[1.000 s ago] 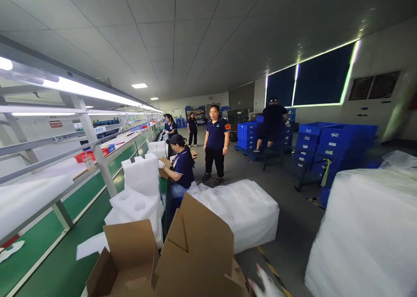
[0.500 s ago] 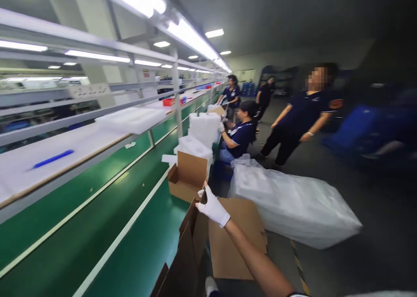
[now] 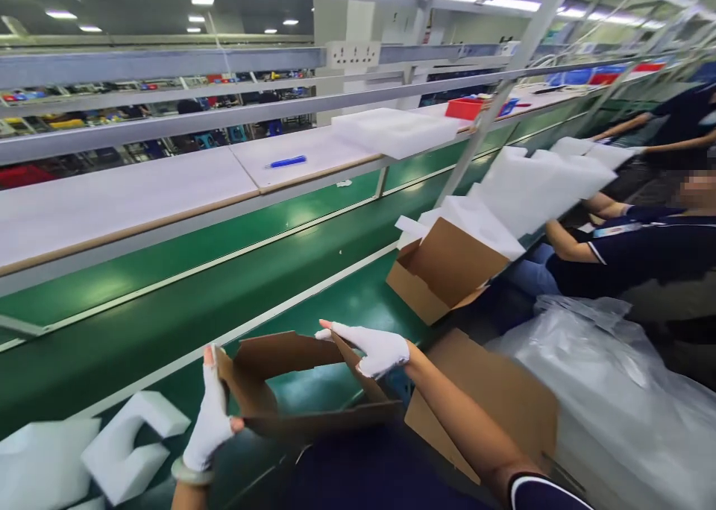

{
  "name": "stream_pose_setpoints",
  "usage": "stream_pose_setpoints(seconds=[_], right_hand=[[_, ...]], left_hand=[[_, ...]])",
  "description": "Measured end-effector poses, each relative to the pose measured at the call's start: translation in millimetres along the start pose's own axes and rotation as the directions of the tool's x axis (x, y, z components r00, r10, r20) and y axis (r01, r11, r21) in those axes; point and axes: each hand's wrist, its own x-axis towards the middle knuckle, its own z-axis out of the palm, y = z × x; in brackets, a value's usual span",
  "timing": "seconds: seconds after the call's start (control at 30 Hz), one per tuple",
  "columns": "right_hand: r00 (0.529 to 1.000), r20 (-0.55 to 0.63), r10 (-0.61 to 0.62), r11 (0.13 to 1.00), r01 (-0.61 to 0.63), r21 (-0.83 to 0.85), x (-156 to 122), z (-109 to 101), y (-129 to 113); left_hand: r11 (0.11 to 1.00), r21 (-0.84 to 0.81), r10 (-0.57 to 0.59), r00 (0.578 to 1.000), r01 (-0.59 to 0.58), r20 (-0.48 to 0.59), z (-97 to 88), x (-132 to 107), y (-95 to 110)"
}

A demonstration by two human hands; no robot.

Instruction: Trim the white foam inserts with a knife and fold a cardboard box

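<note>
Between my two hands, close to my body, is a brown cardboard box (image 3: 291, 353) with its walls raised and its middle open, so the green surface shows through. My left hand (image 3: 209, 413), in a white glove with bare fingertips, grips the box's left wall. On the opposite wall, my right hand (image 3: 372, 350), gloved the same way, is closed with the fingers over the edge. White foam pieces (image 3: 131, 443) lie on the green belt (image 3: 251, 286) left of my left hand. Another open cardboard box (image 3: 453, 264) stands tilted beyond my right hand.
Flat cardboard (image 3: 492, 398) lies right of my right forearm, beside a large clear plastic bag (image 3: 609, 361). Stacked white foam (image 3: 542, 186) stands near a seated co-worker (image 3: 654, 241). A blue pen (image 3: 286, 162) and a foam sheet (image 3: 397, 131) rest on the raised shelf (image 3: 168, 197).
My view has swung left and down. The cardboard, held upright at its edge by my right hand, is now spread as a box frame, and my left hand has come into view on it.
</note>
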Motion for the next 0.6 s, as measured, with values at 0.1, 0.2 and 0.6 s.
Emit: stream_pose_setpoints(seconds=[0.1, 0.2, 0.6], right_hand=[[0.989, -0.148, -0.007, 0.992, 0.026, 0.125, 21.5, 1.3, 20.8], [0.891, -0.454, 0.036, 0.968, 0.082, 0.238, 26.4, 5.4, 47.9], [0.563, -0.697, 0.444, 0.862, -0.481, 0.16, 35.6, -9.9, 95.4]], left_hand=[[0.998, -0.061, -0.023, 1.0, 0.024, 0.019, -3.7, 17.4, 3.4], [0.994, -0.082, -0.08, 0.996, 0.076, -0.045, 4.2, 27.3, 1.3], [0.989, -0.116, 0.1, 0.989, -0.088, 0.105, 48.4, 66.7, -9.2]])
